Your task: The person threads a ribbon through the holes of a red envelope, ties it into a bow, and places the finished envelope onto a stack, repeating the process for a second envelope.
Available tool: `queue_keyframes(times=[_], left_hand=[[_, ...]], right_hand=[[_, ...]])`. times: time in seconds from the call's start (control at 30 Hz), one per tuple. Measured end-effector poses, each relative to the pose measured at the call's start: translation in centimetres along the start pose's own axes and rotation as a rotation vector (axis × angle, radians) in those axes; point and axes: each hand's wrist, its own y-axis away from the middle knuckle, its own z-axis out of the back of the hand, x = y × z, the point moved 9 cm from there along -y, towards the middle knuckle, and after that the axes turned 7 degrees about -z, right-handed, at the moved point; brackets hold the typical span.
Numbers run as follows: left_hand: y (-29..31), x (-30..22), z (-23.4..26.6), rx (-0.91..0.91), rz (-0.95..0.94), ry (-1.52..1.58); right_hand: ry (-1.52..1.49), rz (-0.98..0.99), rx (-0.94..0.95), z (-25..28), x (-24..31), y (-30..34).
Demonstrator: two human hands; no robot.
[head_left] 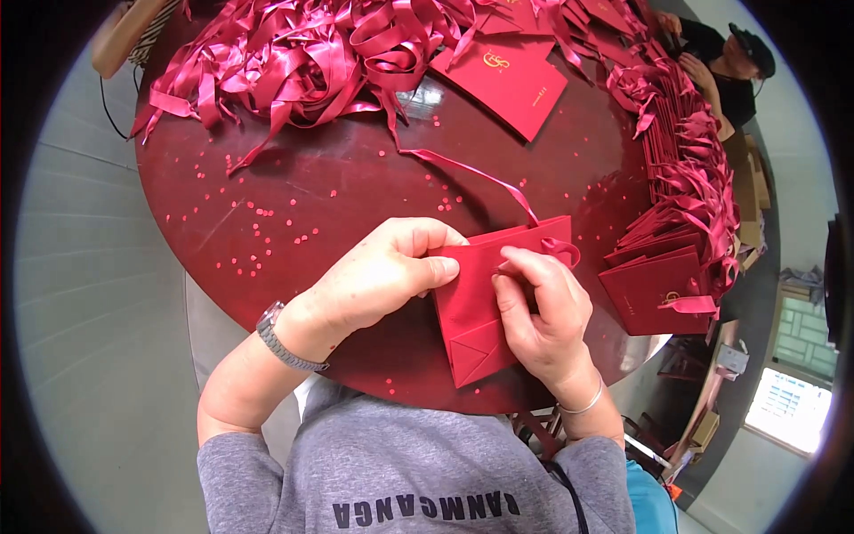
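Observation:
A small red paper gift bag (480, 303) stands tilted at the table's near edge, in front of my body. My left hand (382, 271) pinches its upper left edge, thumb outside and fingers behind. My right hand (547, 311) is closed, thumb and forefinger drawn together against the bag's front panel; what lies between the fingertips is hidden. A pink-red satin ribbon (471, 171) runs from the far pile to the bag's top edge. Near the bag's upper right corner, a short ribbon loop (562, 249) shows on the front, beside my right knuckles.
A tangled heap of ribbons (302, 62) covers the far side of the round dark red table (347, 196). Flat red bags (511, 84) lie behind. Along the right edge runs a row of bags with ribbons (676, 231). Small red paper dots (258, 236) are scattered about. Another person (725, 67) sits far right.

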Motion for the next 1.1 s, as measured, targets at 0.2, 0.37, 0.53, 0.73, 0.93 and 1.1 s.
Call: queue_keyframes(times=[0.2,0.37,0.53,0.73,0.93,1.1], left_hand=[[0.0,0.0,-0.2,0.002,-0.038,0.062],[0.0,0.5,0.1,0.016,-0.014,0.059],[0.0,0.5,0.4,0.026,-0.034,0.075],[0.1,-0.1,-0.1,0.023,-0.078,0.014],[-0.1,0.8,0.5,0.018,-0.093,0.034],[0.0,0.3,0.7,-0.015,-0.137,-0.048]], right_hand=[[0.012,0.107,0.001,-0.5,0.6,0.1],[0.072,0.145,0.018,-0.6,1.7,-0.1],[0.087,0.163,0.021,-0.9,2.0,-0.2],[0.067,0.143,0.024,-1.0,1.4,-0.3],[0.018,0.131,0.042,-1.2,1.7,-0.1],[0.037,0.161,0.051,-1.4,1.6,-0.3]])
